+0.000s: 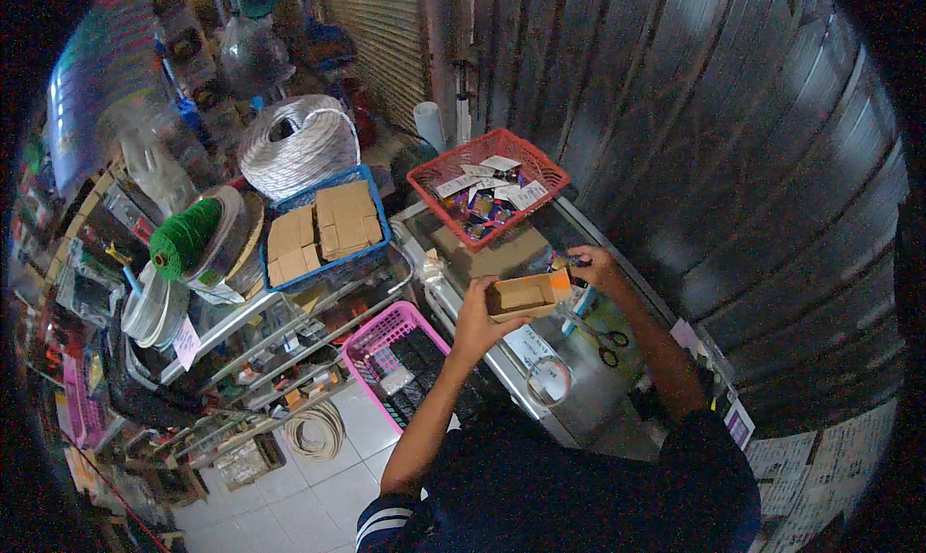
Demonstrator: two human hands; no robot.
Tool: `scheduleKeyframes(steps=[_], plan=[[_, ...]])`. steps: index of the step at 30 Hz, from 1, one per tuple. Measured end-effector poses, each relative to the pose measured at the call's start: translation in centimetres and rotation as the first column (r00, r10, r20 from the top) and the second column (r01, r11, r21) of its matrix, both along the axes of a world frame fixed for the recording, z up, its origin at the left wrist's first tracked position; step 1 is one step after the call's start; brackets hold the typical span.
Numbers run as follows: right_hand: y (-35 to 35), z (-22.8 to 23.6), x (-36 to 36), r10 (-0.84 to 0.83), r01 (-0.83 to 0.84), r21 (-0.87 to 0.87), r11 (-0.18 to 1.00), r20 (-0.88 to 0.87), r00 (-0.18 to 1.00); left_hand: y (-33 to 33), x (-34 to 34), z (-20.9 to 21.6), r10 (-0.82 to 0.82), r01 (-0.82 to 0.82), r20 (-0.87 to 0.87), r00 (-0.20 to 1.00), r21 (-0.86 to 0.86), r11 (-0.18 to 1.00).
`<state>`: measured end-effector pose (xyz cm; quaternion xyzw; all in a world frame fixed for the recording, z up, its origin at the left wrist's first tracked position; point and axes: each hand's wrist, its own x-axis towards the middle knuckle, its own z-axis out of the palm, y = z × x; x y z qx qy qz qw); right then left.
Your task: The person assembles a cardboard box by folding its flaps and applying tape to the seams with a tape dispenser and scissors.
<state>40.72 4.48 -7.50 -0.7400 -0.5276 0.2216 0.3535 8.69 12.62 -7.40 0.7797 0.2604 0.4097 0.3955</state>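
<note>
A small open cardboard box [521, 296] is in my left hand [476, 323], its fingers wrapped round the left end. The box is tilted so that its inside shows, and an orange patch marks its right end. Just beyond that end, my right hand [600, 268] pinches a small shiny purple packet [559, 261]. Behind both hands stands a red plastic basket [436, 188], holding several similar dark packets with white cards [502, 163]. Black-handled scissors [608, 345] lie on the glass counter below my right hand, near a roll of tape [549, 381].
Left of me, a blue basket [289, 285] holds folded cardboard boxes [347, 220], beside a white rope coil [299, 148] and green twine spool [188, 237]. A pink basket [352, 346] with black packages sits lower. Corrugated metal [675, 119] borders the counter's right. Coiled hose [313, 432] lies on the tiled floor.
</note>
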Motion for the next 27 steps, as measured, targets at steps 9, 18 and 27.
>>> scheduleKeyframes(steps=[9, 18, 27], plan=[[2.7, 3.0, 3.4, 0.133, -0.129, 0.049, 0.990, -0.082, 0.988, -0.3, 0.9, -0.4, -0.023, 0.027, 0.057, 0.998, -0.059, 0.998], [2.6, 13.1, -9.3, 0.432, -0.439, 0.049, 0.897, 0.107, 0.895, -0.2, 0.4, -0.1, -0.037, 0.035, -0.021, 0.999, -0.094, 0.995], [1.8, 9.0, -12.7, 0.522, -0.457, -0.253, 0.853, 0.415, 0.745, -0.2, 0.4, -0.2, -0.025, 0.027, 0.043, 0.999, -0.060, 0.998]])
